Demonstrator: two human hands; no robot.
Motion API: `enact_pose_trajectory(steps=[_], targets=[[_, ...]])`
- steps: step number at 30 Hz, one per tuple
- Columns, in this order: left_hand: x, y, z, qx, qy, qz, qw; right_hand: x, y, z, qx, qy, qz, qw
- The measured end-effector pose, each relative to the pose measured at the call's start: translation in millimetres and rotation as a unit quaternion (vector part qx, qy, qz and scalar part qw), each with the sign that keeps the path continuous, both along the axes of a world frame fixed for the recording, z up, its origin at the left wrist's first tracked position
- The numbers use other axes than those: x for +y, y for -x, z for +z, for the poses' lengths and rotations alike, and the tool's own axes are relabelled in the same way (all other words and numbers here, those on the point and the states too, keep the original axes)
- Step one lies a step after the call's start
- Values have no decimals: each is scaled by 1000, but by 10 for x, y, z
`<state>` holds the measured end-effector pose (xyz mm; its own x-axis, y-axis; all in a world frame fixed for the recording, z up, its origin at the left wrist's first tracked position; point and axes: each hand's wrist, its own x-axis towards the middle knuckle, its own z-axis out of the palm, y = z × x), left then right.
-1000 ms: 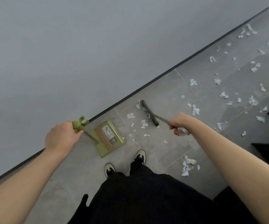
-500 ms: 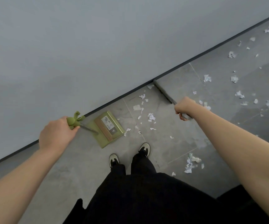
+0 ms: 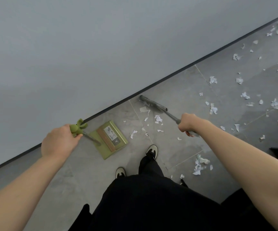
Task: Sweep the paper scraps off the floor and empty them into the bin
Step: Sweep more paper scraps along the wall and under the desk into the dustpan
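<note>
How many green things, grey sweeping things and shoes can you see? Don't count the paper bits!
Green: 1, the green metal dustpan with its long handle
Grey: 1, the grey long-handled broom
Shoes: 2, white shoes with black toes
Total: 4

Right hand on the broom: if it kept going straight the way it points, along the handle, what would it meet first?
Following the handle from the right hand, the first thing is the broom head on the floor, with scraps beside it. Just past that comes the wall. Depth is hard to judge.
</note>
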<state>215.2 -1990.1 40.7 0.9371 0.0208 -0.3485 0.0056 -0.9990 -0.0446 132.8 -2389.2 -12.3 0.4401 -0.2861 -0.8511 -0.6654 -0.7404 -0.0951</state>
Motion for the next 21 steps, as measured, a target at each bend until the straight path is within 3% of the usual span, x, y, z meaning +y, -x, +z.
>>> enact_pose_trajectory(steps=[15,21], targets=[[1038,512,-111,7,36,-86,996,1439,990,213,32,51,71,996],[1339,638,-115,8,34,-114,993,1587,1416,268,26,93,11,995]])
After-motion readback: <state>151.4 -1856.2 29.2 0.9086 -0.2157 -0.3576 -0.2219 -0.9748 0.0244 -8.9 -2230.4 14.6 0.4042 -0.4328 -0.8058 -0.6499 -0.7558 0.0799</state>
